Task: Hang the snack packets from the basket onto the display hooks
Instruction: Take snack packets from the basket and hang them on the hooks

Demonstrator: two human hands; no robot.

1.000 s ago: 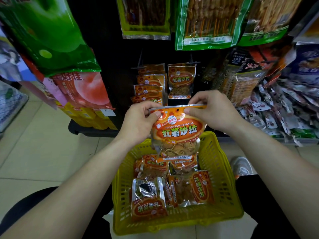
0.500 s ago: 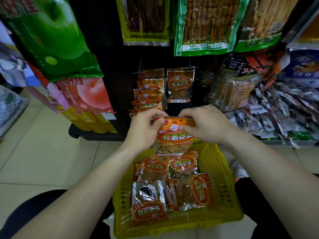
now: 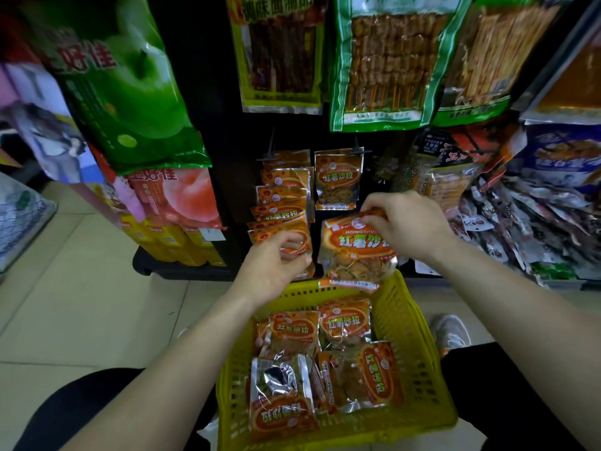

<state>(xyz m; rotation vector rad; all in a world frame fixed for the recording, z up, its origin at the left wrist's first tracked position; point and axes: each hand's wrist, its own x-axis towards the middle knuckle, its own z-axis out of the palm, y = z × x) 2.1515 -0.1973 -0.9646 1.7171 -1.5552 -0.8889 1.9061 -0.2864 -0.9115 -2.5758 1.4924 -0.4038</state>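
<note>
Above basket [image 3: 414,349], 红薯沙拉 packet [image 3: 354,252] (right hand [image 3: 405,222])

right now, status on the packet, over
Right hand pinches packet top, not yet hooked. Left hand at hung stack, grip unclear. More packets in basket.

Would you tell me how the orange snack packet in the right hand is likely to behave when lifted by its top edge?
Probably light: the right hand holds the orange snack packet up by a pinch at its top edge. Likely floppy, since its crinkled film body hangs and bulges at the bottom. The glossy film may be slippery.
</note>
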